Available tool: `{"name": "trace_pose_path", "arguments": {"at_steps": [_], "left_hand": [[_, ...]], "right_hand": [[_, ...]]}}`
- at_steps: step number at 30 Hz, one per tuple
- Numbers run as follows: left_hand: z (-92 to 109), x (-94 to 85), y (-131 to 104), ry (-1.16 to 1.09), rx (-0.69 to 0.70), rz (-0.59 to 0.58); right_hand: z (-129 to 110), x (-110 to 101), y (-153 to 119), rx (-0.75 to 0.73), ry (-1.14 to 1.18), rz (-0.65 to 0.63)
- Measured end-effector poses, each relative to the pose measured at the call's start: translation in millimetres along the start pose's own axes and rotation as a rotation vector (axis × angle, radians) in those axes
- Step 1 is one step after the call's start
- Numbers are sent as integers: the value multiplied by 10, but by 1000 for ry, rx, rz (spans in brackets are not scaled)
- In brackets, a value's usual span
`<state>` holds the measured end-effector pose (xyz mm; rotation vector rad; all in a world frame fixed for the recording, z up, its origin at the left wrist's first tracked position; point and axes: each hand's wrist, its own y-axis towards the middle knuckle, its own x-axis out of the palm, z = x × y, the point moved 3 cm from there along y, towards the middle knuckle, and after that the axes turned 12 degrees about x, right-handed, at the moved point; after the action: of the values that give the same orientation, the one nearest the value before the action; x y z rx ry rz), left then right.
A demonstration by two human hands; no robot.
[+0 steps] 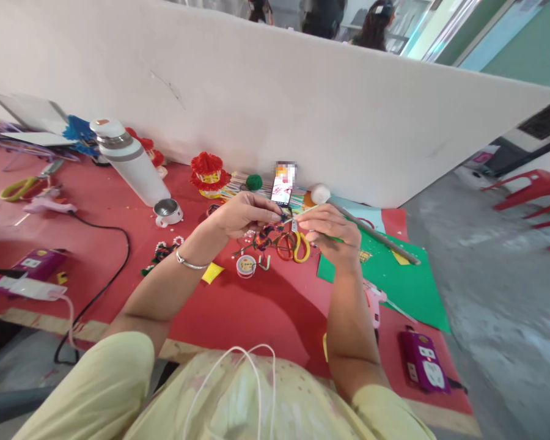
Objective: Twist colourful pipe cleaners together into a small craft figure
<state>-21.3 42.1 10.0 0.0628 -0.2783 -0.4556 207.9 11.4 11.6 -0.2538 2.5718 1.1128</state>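
Observation:
Over the middle of the red-covered table, my left hand (251, 215) pinches a dark multicoloured yarn piece (268, 235), part of which hangs below the fingers. My right hand (333, 231) is closed close beside it, fingers around a thin pale stick (308, 211) whose tip reaches the yarn at my left fingertips. A bit of green shows under the right fingers; I cannot tell what it is. Just below and between the hands lie scissors (300, 247) with a yellow handle loop and a red one. A small round spool (246, 266) sits nearer to me.
A phone (283, 184) leans on the white partition (275, 104). Left stand a white flask (131, 162) and a metal-lined cup (167, 212). A pink glue gun (374, 302) lies by my right forearm on green sheet (421, 293); a purple power box (424, 360) is at the right edge.

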Motion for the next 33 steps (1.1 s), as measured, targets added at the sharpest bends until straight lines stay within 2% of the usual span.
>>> {"name": "trace_pose_path", "arguments": {"at_steps": [7,11,13,15,18,21,24,26,28,31,33], "left_hand": [[118,-20,5,114,-56,-190],[100,44,5,138,6,-194],[69,121,9,122,94,-121],[35,209,8,76,234,12],[-25,320,-19,202,433,258],[-105,391,-37,234,484,417],[-198,397,-12,-70,342,414],[-236,378,6,-253,157,325],[-227,335,3,-338,24,241],[-170,260,-17,-335,-25,159],[-137,237,-29,-296,-6,139]], "right_hand": [[-49,-63,4,32,129,-42],[41,44,-6,121,262,13],[109,140,0,144,348,116],[147,228,5,118,356,222],[136,315,-14,55,104,284],[110,352,-99,-13,-211,359],[107,375,-182,-77,-350,442],[112,361,-185,-97,-283,460],[123,311,-135,-63,-104,414],[142,204,-33,49,160,299],[144,134,3,90,231,273]]}}
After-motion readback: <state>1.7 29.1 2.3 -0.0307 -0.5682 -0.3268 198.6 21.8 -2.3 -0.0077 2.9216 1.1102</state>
